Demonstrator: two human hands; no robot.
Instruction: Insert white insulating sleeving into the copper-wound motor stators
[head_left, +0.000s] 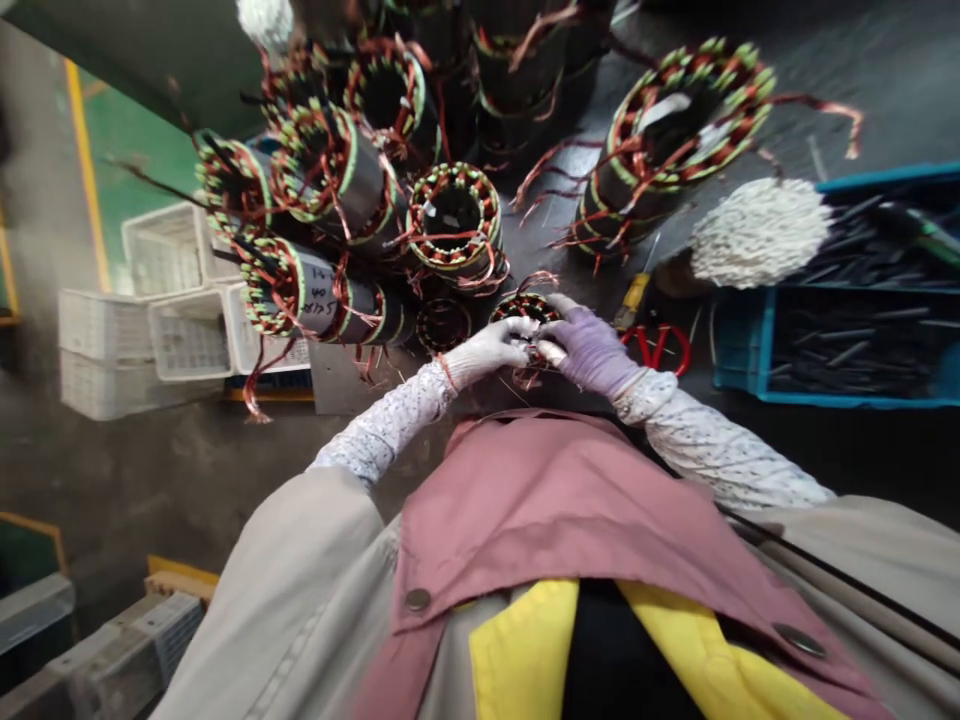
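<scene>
A small motor stator with copper windings stands right in front of me at the bench edge, mostly covered by my hands. My left hand, in a white glove, reaches over its near left side with thumb and fingers closed. From the right, my right hand, in a purple glove with pale fingertips, bends its closed fingers over the same top end. The fingertips of both hands nearly meet among the windings. What they pinch is too small to make out.
Several wound stators with loose copper leads crowd the left and back. A larger stator stands back right. Red-handled scissors, a yellow-handled screwdriver, a white string bundle and blue bins of dark strips lie right.
</scene>
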